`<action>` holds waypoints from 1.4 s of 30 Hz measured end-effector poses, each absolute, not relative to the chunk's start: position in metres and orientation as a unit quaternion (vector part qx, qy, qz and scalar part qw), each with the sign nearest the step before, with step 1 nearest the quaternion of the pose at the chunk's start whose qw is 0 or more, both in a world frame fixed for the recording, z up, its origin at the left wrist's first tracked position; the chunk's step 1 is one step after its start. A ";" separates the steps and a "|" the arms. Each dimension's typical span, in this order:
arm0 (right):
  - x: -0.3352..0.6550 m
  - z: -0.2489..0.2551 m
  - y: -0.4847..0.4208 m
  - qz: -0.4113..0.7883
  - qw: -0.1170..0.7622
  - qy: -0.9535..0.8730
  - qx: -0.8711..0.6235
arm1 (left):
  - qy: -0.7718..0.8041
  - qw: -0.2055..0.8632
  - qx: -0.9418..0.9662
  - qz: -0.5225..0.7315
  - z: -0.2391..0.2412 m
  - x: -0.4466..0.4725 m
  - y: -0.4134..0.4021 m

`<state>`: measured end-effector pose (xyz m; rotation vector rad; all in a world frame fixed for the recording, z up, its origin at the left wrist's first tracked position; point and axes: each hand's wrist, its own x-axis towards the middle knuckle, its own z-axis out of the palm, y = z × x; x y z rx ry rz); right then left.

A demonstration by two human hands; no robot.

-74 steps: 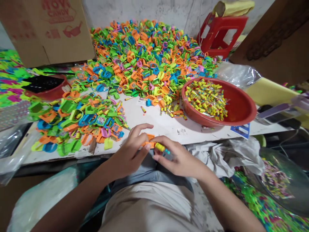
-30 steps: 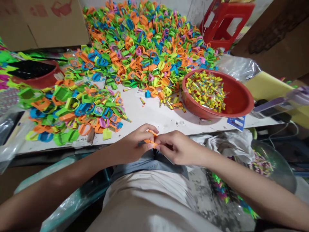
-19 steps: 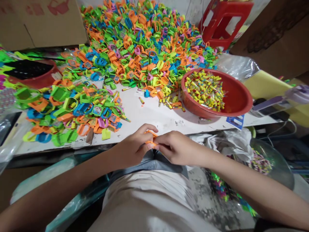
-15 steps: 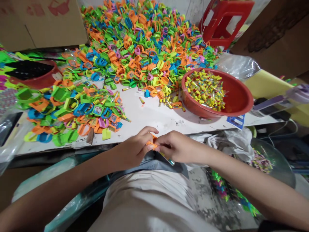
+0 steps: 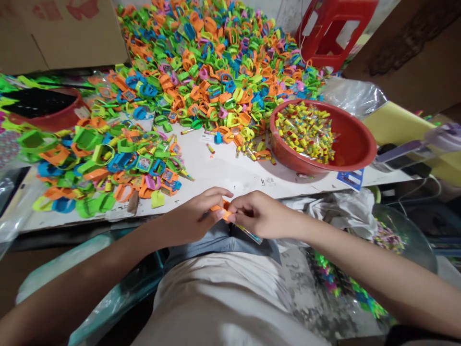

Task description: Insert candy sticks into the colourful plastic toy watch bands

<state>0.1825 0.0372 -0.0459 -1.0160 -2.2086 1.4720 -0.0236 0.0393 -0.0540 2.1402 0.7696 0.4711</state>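
My left hand (image 5: 192, 217) and my right hand (image 5: 257, 214) meet at the near edge of the white table (image 5: 230, 175), both pinched on a small orange plastic toy piece (image 5: 220, 210). A thin clear-wrapped candy stick (image 5: 249, 234) pokes out below my right hand's fingers. A sorted heap of coloured plastic pieces (image 5: 108, 161) lies to the left of my hands. A much larger pile of the same pieces (image 5: 216, 62) covers the far side of the table.
A red bowl (image 5: 355, 139) of yellow wrapped candy sticks stands at the right. Another red bowl (image 5: 50, 117) sits at the far left, a cardboard box (image 5: 61, 29) behind it. A red stool (image 5: 333, 29) stands at the back right. Plastic bags (image 5: 342, 214) hang off the table's right edge.
The hands have closed together over the orange piece. The yellow candy stick held at my right fingertips earlier now shows only as a clear end under my right hand.
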 end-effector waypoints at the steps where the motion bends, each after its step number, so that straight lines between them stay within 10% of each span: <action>1: 0.181 -0.046 0.036 0.530 0.156 -0.757 -0.350 | 0.296 0.400 0.846 0.189 -0.053 -0.023 0.039; 15: 0.184 -0.062 0.040 0.486 0.110 -0.786 -0.367 | 0.344 0.357 0.837 0.231 -0.083 -0.017 0.030; 25: 0.210 -0.081 0.081 0.403 0.331 -0.690 -0.502 | 0.549 0.080 0.690 0.465 -0.012 -0.123 0.085; 31: 0.207 -0.131 0.083 0.422 0.336 -0.666 -0.515 | 0.664 -0.154 0.588 0.435 -0.010 -0.212 0.133; 42: 0.216 -0.167 0.081 0.389 0.343 -0.697 -0.495 | 0.771 -0.098 0.580 0.245 0.004 -0.257 0.139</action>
